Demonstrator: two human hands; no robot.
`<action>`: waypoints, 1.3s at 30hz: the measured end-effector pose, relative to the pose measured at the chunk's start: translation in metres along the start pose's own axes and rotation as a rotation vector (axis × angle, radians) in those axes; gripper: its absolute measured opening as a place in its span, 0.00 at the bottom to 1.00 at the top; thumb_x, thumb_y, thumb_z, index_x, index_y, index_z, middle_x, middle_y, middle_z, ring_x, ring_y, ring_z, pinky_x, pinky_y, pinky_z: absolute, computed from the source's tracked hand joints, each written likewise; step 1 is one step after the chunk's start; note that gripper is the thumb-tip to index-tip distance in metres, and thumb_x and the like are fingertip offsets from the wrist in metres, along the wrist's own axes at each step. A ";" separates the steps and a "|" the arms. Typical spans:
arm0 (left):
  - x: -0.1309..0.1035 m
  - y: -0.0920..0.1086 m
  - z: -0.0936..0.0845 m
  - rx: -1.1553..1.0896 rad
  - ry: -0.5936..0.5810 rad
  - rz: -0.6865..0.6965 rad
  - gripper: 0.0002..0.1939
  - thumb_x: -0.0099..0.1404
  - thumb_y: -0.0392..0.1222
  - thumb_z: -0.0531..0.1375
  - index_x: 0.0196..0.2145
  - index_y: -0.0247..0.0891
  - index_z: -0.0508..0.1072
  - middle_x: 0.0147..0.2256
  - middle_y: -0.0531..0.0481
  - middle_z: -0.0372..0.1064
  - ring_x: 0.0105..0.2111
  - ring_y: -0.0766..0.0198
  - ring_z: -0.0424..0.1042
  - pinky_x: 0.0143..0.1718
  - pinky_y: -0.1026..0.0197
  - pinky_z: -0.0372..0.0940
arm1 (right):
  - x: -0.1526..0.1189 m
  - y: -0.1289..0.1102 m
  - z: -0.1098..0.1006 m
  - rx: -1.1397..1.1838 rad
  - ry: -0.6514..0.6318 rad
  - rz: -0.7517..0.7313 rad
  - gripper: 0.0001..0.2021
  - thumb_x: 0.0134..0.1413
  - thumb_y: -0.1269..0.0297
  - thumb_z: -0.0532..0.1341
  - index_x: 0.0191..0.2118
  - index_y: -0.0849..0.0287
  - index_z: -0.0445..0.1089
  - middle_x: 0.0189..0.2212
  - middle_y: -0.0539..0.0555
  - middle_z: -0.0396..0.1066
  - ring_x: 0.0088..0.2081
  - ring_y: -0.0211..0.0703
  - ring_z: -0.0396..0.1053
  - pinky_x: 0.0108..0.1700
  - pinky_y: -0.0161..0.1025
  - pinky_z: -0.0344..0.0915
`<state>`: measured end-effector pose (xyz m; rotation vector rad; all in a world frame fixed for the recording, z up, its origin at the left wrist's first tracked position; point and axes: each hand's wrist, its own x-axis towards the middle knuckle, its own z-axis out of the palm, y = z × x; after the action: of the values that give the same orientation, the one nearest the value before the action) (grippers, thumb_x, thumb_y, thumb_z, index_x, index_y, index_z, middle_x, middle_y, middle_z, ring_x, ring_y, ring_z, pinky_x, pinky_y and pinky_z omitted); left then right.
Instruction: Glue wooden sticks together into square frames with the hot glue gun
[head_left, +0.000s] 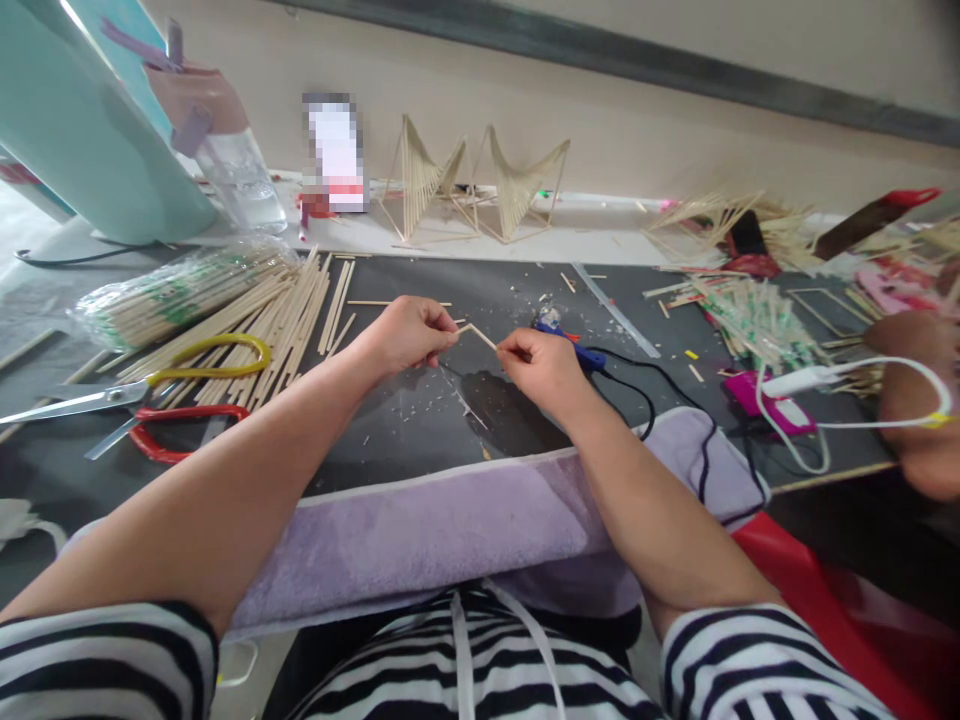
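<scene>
Between my two hands, above the dark table mat, are thin wooden sticks (481, 335) meeting in a shallow bent angle. My left hand (411, 335) pinches the left end with thumb and fingertips. The right end is pinched in my right hand (544, 368). Just beyond my right hand lies a blue glue gun (566, 340) with a black cord. Left of my left hand, loose wooden sticks (289, 320) are spread in a pile. Large scissors (206, 410) with one yellow and one red handle lie by my left forearm.
Two stick models (431, 175) stand at the back beside a phone (335, 150) and a water bottle (232, 150). A plastic-wrapped stick bundle (187, 290) lies left. At right are a pink device (772, 405), a white cable (885, 424) and another person's arm (919, 400). A purple towel (435, 530) covers the table's front edge.
</scene>
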<state>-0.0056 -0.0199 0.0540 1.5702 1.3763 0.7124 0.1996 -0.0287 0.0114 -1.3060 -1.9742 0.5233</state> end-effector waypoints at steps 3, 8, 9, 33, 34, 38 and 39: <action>-0.001 0.001 0.000 0.005 0.002 -0.008 0.04 0.59 0.34 0.62 0.27 0.34 0.71 0.15 0.55 0.63 0.15 0.73 0.60 0.17 0.70 0.53 | 0.000 0.000 0.000 -0.002 0.003 0.000 0.06 0.49 0.69 0.59 0.27 0.60 0.73 0.23 0.50 0.72 0.26 0.36 0.66 0.30 0.34 0.60; -0.001 0.001 0.000 0.003 -0.002 -0.012 0.04 0.59 0.33 0.61 0.27 0.34 0.71 0.15 0.55 0.63 0.13 0.73 0.58 0.16 0.69 0.52 | 0.000 0.000 0.000 0.008 0.006 -0.009 0.06 0.49 0.69 0.58 0.27 0.60 0.73 0.23 0.50 0.72 0.26 0.36 0.66 0.31 0.34 0.60; -0.001 0.001 0.000 0.002 -0.001 -0.011 0.04 0.60 0.33 0.61 0.27 0.34 0.71 0.15 0.55 0.63 0.14 0.73 0.58 0.16 0.69 0.52 | 0.000 -0.001 0.000 0.007 0.007 -0.012 0.06 0.49 0.69 0.58 0.27 0.60 0.73 0.23 0.50 0.72 0.26 0.36 0.66 0.30 0.34 0.60; 0.009 -0.014 0.001 -0.035 -0.008 0.046 0.03 0.58 0.33 0.61 0.27 0.34 0.71 0.16 0.56 0.62 0.14 0.73 0.61 0.14 0.70 0.52 | 0.001 0.002 0.003 0.014 0.007 -0.018 0.07 0.49 0.70 0.58 0.27 0.61 0.73 0.22 0.50 0.71 0.24 0.34 0.65 0.30 0.32 0.59; 0.009 -0.014 0.001 -0.041 -0.011 0.047 0.03 0.58 0.33 0.61 0.26 0.34 0.71 0.16 0.56 0.62 0.14 0.73 0.61 0.14 0.69 0.52 | 0.001 0.002 0.003 0.010 0.008 -0.020 0.07 0.49 0.70 0.58 0.27 0.61 0.73 0.22 0.50 0.71 0.24 0.34 0.65 0.30 0.32 0.59; 0.010 -0.015 0.000 -0.062 -0.022 0.057 0.04 0.57 0.32 0.61 0.26 0.34 0.70 0.17 0.56 0.63 0.14 0.73 0.62 0.14 0.69 0.53 | 0.002 0.002 0.004 -0.009 0.011 -0.014 0.06 0.49 0.70 0.58 0.26 0.61 0.73 0.22 0.50 0.71 0.25 0.35 0.65 0.30 0.33 0.60; 0.010 -0.015 0.000 -0.062 -0.022 0.060 0.03 0.57 0.33 0.61 0.26 0.34 0.70 0.17 0.56 0.63 0.14 0.72 0.62 0.14 0.69 0.53 | 0.002 0.002 0.004 -0.008 0.009 -0.013 0.06 0.49 0.70 0.58 0.26 0.61 0.73 0.22 0.50 0.71 0.25 0.35 0.66 0.30 0.33 0.60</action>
<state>-0.0103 -0.0108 0.0394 1.5711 1.2840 0.7644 0.1974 -0.0261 0.0081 -1.2976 -1.9779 0.5022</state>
